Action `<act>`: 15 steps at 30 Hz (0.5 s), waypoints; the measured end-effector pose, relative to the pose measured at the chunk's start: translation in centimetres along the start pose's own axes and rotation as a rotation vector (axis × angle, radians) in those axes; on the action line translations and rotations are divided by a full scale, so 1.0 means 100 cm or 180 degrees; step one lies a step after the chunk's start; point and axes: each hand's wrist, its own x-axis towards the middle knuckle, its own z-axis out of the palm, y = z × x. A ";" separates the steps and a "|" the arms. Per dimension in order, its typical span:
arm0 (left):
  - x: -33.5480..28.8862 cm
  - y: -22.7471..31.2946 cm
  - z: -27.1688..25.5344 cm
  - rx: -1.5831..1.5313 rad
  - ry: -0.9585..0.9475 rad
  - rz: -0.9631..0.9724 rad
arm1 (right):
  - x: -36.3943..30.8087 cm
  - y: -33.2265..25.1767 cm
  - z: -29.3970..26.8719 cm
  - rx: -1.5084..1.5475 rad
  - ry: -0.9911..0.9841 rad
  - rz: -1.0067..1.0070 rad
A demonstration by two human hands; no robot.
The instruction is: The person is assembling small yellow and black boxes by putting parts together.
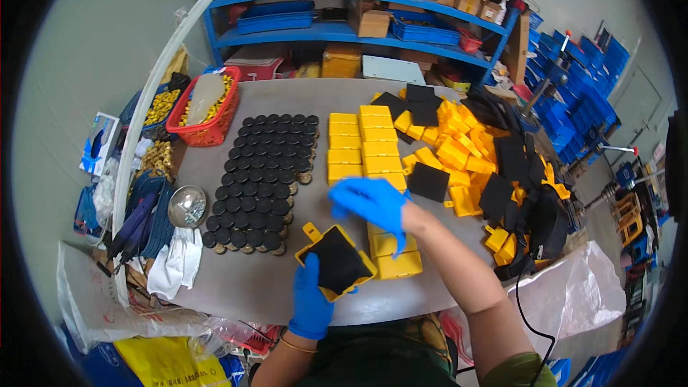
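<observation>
My left hand [312, 299], in a blue glove, grips a yellow plastic case [364, 264] by its lower left edge, near the table's front. A black foam pad [334, 261] fills the case's open face, and a yellow tab sticks out at its upper left. My right hand [373, 204], also gloved in blue, hovers above and to the right of that case. Its fingers are apart, with nothing visible in them. Beneath and beside it run two columns of closed yellow cases [380, 149], partly hidden by the hand and forearm.
Rows of round black-topped pieces [259, 172] stand left of centre. Loose yellow cases [459, 150] and black foam sheets [428, 183] are heaped at right. A red basket [231, 111], a metal bowl [188, 206] and a white cloth [175, 264] line the left side. Blue shelving [337, 33] stands behind.
</observation>
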 end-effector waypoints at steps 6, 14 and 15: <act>-0.011 0.012 -0.020 0.0463 0.0175 0.0040 | 0.107 0.028 0.033 -0.2759 0.0269 0.0347; -0.006 0.013 -0.023 0.0964 0.0106 -0.0092 | 0.105 0.043 0.037 -0.2590 0.0377 0.0245; -0.006 0.009 -0.023 0.1034 0.0083 0.0063 | 0.094 0.037 0.035 -0.2206 0.0366 0.0451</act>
